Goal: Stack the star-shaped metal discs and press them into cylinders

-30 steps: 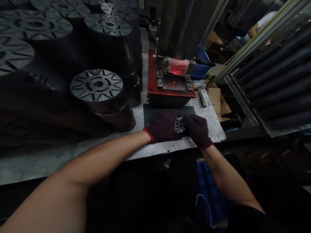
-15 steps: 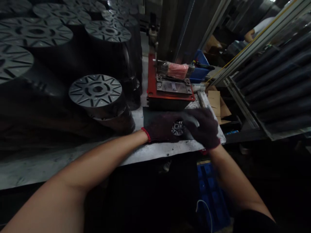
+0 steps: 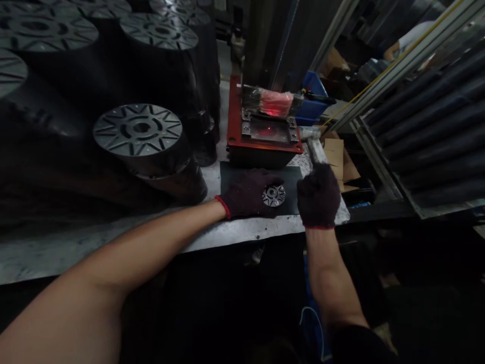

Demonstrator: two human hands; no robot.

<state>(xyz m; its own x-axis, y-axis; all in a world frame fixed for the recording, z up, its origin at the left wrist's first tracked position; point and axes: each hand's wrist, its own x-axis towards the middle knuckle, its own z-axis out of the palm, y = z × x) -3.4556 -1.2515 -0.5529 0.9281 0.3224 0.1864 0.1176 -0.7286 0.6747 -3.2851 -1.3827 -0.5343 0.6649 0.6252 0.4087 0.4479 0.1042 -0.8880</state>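
Left hand (image 3: 250, 193) on black mat (image 3: 288, 177), just beside small patterned disc (image 3: 273, 195).

And there's the left hand (image 3: 250, 193), gloved, palm down and flat, fingers pointing to 3 o'clock, with the left arm (image 3: 113, 253) stretched long in from 8 o'clock! Over on the right, the gloved right hand (image 3: 318, 196) is up, fingers bunched, the right arm (image 3: 329, 273) rising toward 12 o'clock!
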